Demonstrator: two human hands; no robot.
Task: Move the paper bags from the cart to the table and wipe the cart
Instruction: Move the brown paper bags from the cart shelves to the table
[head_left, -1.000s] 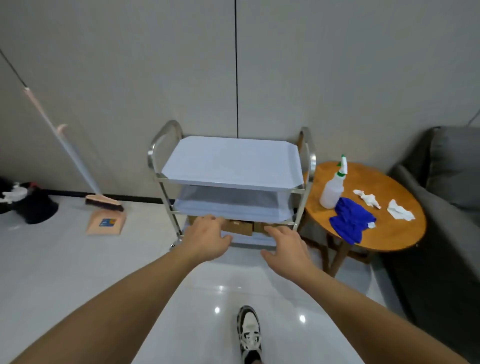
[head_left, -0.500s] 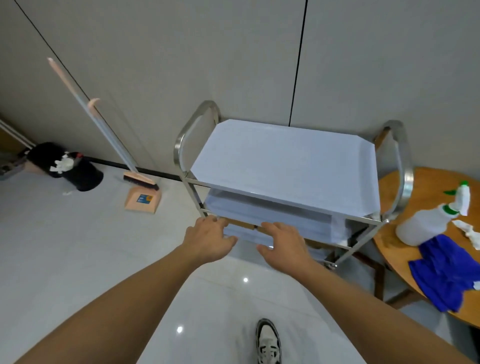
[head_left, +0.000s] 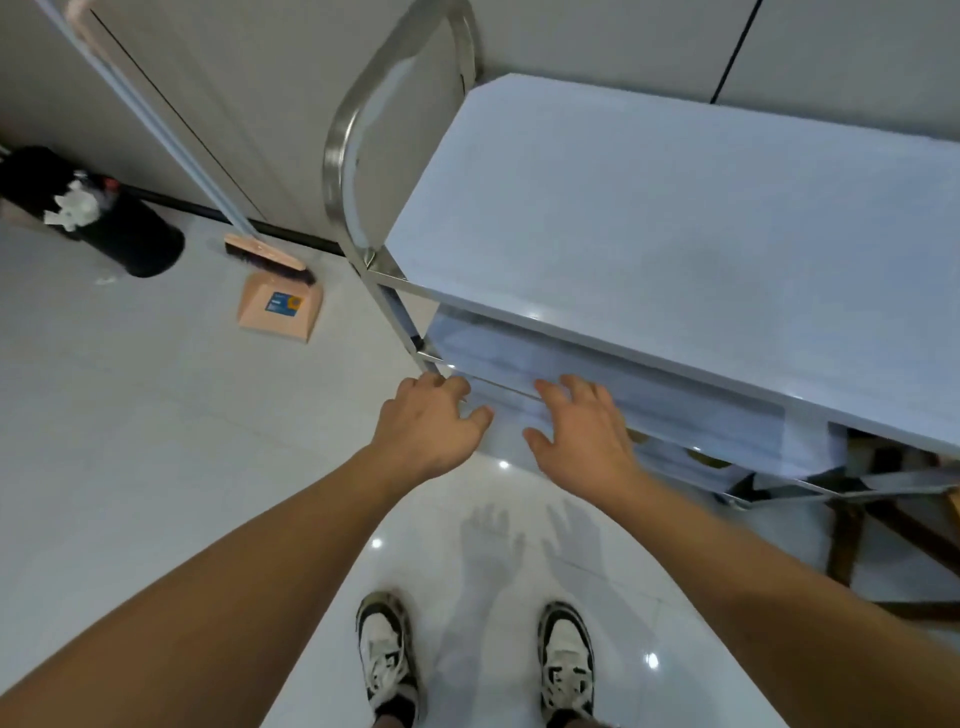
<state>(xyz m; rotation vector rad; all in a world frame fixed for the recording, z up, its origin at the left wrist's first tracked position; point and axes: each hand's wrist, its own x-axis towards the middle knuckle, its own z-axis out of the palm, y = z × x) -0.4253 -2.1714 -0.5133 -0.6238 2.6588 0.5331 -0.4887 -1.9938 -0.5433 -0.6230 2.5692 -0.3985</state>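
Note:
A steel three-shelf cart with pale film on its shelves stands right in front of me. Brown paper bags on the bottom shelf show only as slivers under the middle shelf. My left hand reaches toward the cart's front left corner with fingers loosely curled, holding nothing. My right hand is spread with straight fingers at the front edge of the middle shelf; whether it touches cannot be told.
A broom and peach dustpan lean against the wall at left. A black bin stands further left. Dark wooden table legs show at the right behind the cart. My two shoes are on the glossy white floor.
I have stepped closer and look more steeply down; the cart now fills the right of the view, and the table top has left the view. Both hands stay at the cart's front edge.

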